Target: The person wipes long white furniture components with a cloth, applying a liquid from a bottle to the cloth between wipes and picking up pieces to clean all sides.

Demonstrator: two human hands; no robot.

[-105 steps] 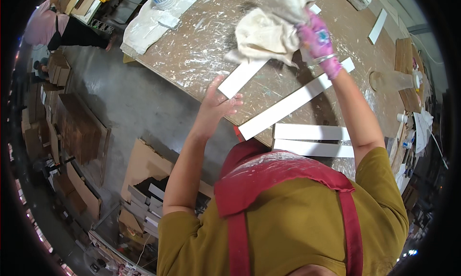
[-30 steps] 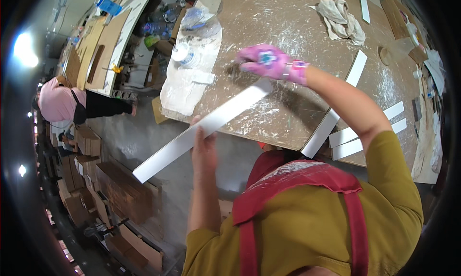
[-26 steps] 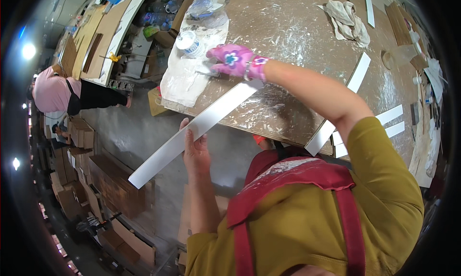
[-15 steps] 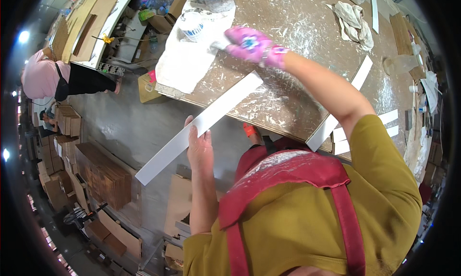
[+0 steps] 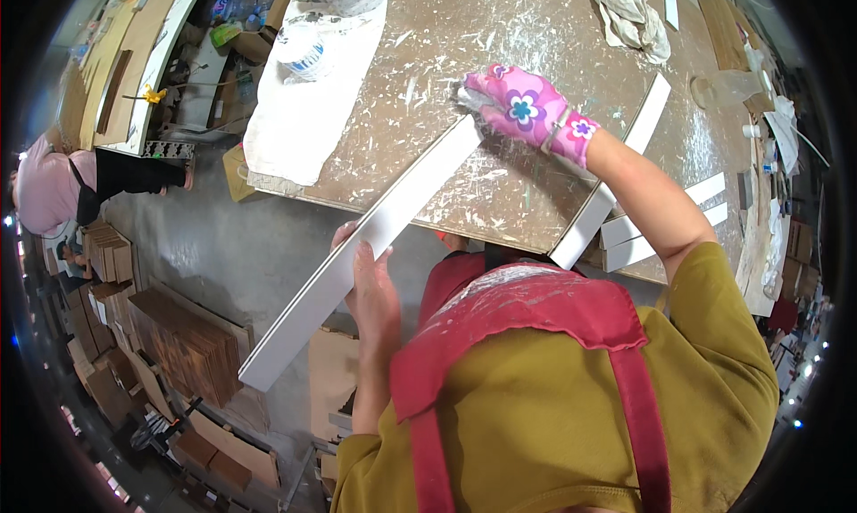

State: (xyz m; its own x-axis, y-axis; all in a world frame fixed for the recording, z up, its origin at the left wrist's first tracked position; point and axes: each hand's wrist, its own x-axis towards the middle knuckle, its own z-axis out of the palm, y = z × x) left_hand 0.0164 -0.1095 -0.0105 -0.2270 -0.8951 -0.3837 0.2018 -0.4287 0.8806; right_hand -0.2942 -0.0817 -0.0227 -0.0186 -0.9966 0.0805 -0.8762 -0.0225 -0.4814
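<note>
My bare left hand (image 5: 370,285) grips a long white strip (image 5: 357,263) near its middle, thumb on top. The strip slants from the lower left up onto the worktable (image 5: 428,75), and a groove shows along its edge. At its far end is my right hand (image 5: 527,111), in a pink flowered glove, with the fingers closed on a greyish-white cloth (image 5: 467,98), only partly visible. The cloth is close to the strip's end; whether they touch I cannot tell. Left of it, a white cup with blue markings (image 5: 302,53) stands on a white cloth sheet (image 5: 299,138).
More white strips (image 5: 585,227) lie at the table's right near edge. A crumpled cloth (image 5: 634,22) rests at the far right. Another person in pink (image 5: 54,187) stands at a bench on the left. Stacked brown boards (image 5: 183,343) are on the floor at lower left.
My right hand has moved from beside the cup, rightward and nearer, to the strip's far end. The strip has been tilted, now showing its grooved edge. The whole view has shifted somewhat.
</note>
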